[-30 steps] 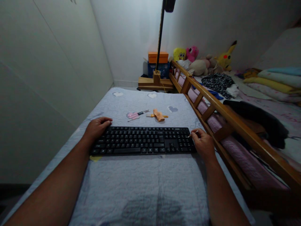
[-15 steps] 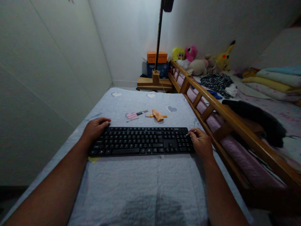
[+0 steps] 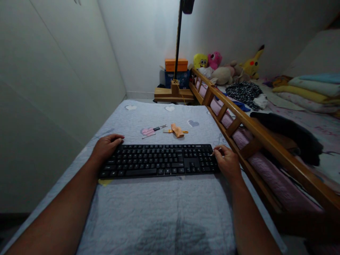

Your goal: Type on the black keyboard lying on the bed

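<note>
A black keyboard [image 3: 148, 160] lies flat across the light blue cloth. My left hand [image 3: 107, 146] grips its upper left end, thumb near the corner and fingers along the outer side. At the number-pad end, my right hand [image 3: 227, 159] pinches a thin white cotton swab [image 3: 212, 154], its tip over the right-hand keys. Behind the keyboard lie a second cotton swab [image 3: 148, 136] and a dark-handled tool with a metal tip [image 3: 157, 129]. An orange cloth [image 3: 177, 130] rests across a small brush with a yellow handle [image 3: 186, 132].
A wooden bed rail [image 3: 239, 115] runs close along the right side, with clothes and plush toys [image 3: 223, 75] beyond it. At the far end stand a wooden base with a black pole [image 3: 178, 42] and an orange box [image 3: 176, 64]. A pale cabinet wall [image 3: 53, 88] is on the left.
The view has shifted very slightly. The swab in my right hand sits a touch lower over the keys; my left hand keeps its place on the keyboard.
</note>
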`<state>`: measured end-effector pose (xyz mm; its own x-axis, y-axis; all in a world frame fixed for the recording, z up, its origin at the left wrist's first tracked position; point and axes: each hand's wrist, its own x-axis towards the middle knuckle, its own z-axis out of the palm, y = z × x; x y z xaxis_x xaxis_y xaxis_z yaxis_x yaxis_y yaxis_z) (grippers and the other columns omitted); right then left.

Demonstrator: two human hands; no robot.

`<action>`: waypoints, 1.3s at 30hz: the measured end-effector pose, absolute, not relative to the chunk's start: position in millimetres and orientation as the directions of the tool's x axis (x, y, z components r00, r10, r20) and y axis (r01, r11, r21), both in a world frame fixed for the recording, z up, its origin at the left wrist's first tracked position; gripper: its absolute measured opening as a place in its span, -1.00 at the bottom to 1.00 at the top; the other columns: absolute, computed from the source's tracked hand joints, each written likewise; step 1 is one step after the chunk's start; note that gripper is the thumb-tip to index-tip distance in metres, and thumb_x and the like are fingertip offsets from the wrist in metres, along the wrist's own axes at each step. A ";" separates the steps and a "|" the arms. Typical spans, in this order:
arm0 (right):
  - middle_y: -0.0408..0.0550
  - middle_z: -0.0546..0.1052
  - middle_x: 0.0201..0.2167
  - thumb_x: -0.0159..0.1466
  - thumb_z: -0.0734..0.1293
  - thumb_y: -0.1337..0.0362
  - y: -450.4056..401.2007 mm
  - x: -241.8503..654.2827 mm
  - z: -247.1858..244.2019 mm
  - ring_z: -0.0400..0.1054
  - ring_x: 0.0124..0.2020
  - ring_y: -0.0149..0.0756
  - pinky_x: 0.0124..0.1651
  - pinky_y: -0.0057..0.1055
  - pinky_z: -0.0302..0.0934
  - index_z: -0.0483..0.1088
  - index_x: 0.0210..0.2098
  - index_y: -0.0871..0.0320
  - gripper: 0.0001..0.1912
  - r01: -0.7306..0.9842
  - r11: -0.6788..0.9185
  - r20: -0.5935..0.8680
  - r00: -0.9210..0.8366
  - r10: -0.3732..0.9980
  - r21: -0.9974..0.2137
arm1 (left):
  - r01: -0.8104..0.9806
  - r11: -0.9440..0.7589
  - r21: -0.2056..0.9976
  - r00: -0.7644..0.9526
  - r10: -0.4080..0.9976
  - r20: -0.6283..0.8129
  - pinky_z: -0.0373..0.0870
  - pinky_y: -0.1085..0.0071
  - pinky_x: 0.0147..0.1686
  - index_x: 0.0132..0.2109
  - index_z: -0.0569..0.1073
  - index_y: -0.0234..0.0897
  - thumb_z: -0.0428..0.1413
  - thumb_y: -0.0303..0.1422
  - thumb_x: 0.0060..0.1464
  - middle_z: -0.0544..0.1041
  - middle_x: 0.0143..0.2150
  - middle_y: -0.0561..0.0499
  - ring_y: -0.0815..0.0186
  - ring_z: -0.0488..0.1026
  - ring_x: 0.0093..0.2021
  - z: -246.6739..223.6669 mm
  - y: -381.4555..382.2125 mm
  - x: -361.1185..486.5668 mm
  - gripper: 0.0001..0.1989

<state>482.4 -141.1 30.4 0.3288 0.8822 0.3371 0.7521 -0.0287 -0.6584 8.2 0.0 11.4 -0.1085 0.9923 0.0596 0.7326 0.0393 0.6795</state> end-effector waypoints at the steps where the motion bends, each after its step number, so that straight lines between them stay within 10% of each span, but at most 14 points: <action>1: -0.07 0.56 -0.46 0.25 0.25 0.12 -141.4 482.5 30.7 0.43 -0.34 -0.14 -0.22 -0.28 0.21 0.45 -0.39 0.05 -0.79 0.753 -0.031 0.330 0.325 0.886 -0.658 | 0.734 0.038 0.678 -0.104 0.993 0.058 0.47 0.26 -0.06 -0.14 0.65 -0.27 0.12 -0.11 -0.05 0.69 -0.20 -0.05 0.09 0.57 -0.19 11.8 0.0 8.5 -0.57; 39: 0.01 0.59 -0.34 0.25 0.26 0.09 -138.1 479.0 25.7 0.46 -0.22 -0.09 -0.10 -0.23 0.29 0.53 -0.34 0.07 -0.74 0.745 0.000 0.398 0.357 0.845 -0.668 | 0.725 0.048 0.688 -0.129 0.989 0.067 0.47 0.21 0.05 -0.22 0.65 -0.19 0.12 -0.07 -0.11 0.70 -0.15 -0.06 0.04 0.59 -0.11 16.7 -0.2 11.4 -0.61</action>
<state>479.0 -138.1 25.7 0.3565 0.8453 0.3979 0.7445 0.0002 -0.6676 11.4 -0.2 16.7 -0.1287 0.9894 0.0667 0.7246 0.0479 0.6875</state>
